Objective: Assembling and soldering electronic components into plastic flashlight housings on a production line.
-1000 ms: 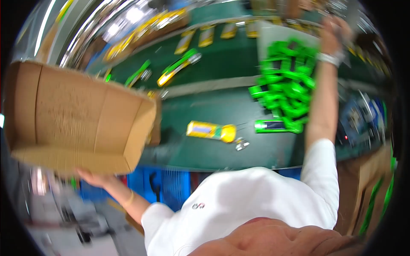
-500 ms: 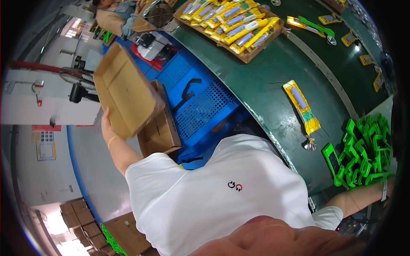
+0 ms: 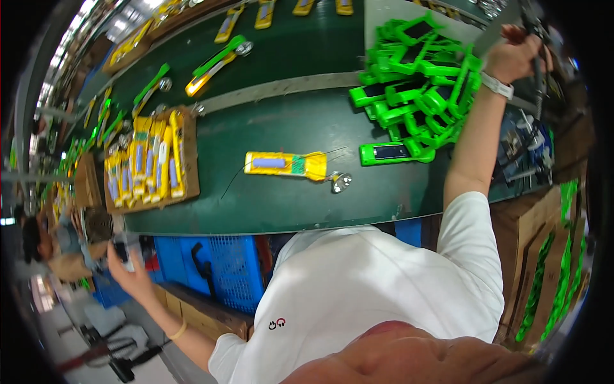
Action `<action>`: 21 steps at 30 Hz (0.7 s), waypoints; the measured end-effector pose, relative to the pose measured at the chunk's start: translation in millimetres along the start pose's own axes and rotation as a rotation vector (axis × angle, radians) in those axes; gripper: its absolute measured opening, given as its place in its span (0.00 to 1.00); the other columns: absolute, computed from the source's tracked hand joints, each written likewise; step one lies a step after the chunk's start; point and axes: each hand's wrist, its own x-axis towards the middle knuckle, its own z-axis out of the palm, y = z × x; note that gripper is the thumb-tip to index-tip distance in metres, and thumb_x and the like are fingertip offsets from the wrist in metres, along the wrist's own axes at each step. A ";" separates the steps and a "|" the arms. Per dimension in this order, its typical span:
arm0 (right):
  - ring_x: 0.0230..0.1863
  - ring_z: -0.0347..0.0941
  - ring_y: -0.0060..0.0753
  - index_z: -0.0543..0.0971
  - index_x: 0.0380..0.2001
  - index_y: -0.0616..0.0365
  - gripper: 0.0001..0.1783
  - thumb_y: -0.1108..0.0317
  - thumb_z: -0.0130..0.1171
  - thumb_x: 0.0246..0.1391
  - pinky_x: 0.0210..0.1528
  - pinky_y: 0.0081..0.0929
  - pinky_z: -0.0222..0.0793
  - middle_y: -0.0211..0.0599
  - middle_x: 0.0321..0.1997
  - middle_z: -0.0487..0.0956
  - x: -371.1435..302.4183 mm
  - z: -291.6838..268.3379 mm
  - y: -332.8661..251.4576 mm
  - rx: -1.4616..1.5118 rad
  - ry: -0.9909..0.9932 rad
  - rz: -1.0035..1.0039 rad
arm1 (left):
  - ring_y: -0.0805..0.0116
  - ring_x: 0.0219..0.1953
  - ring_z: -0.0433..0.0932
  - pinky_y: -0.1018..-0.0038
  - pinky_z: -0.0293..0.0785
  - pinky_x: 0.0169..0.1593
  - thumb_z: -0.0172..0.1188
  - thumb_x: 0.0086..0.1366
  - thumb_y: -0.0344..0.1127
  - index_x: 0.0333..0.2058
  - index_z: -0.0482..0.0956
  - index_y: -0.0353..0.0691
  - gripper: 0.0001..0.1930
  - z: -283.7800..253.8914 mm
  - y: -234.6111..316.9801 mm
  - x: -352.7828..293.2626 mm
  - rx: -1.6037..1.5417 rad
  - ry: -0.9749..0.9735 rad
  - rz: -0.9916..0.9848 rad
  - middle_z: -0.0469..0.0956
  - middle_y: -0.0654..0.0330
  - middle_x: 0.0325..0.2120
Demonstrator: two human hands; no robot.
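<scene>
My left hand [image 3: 131,274] is out at the left with its fingers apart and nothing in it, beyond the near table edge. At the far right, my right hand [image 3: 515,59] has its fingers closed around a slim dark upright tool [image 3: 537,64], which may be a hanging screwdriver. A yellow tray-like casing [image 3: 314,168] lies on the green table, fitted with a purple cylindrical battery [image 3: 268,162] and a green circuit board [image 3: 298,165]. Thin wires stick out of it. A round silver lamp reflector [image 3: 341,182] is beside its right end. One green casing [image 3: 384,152] rests to its right.
A heap of green casings [image 3: 416,83] stands near my right forearm. At the left, a cardboard box [image 3: 190,150] holds several yellow casings. Across the table is a belt [image 3: 300,57] with scattered parts. Blue crates [image 3: 233,269] are below the edge. Another person [image 3: 70,246] sits far left.
The cardboard tray has left my left hand, which is now empty and open. My view has turned right toward the table. My right hand is now visible, closed around the dark tool.
</scene>
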 end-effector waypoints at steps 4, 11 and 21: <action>0.16 0.71 0.32 0.54 0.39 0.55 0.17 0.65 0.49 0.55 0.21 0.23 0.69 0.44 0.17 0.74 5.2 -36.3 -47.3 0.195 0.052 0.112 | 0.54 0.57 0.61 0.65 0.55 0.59 0.63 0.49 0.30 0.54 0.63 0.34 0.32 92.4 246.4 46.9 -0.510 -0.355 0.710 0.63 0.49 0.55; 0.20 0.69 0.30 0.59 0.43 0.46 0.14 0.63 0.49 0.56 0.22 0.24 0.66 0.40 0.24 0.71 -54.7 -92.6 -95.8 0.210 0.190 0.353 | 0.40 0.58 0.54 0.50 0.50 0.59 0.62 0.49 0.52 0.59 0.58 0.51 0.39 180.0 470.5 66.6 -0.714 -0.180 1.085 0.54 0.45 0.57; 0.22 0.68 0.24 0.60 0.44 0.50 0.15 0.59 0.48 0.57 0.22 0.16 0.60 0.36 0.28 0.72 -136.8 -180.7 -87.3 -0.052 0.159 0.620 | 0.57 0.53 0.67 0.68 0.57 0.58 0.62 0.51 0.44 0.50 0.71 0.47 0.26 278.9 552.5 173.3 -1.128 -0.957 1.037 0.71 0.54 0.48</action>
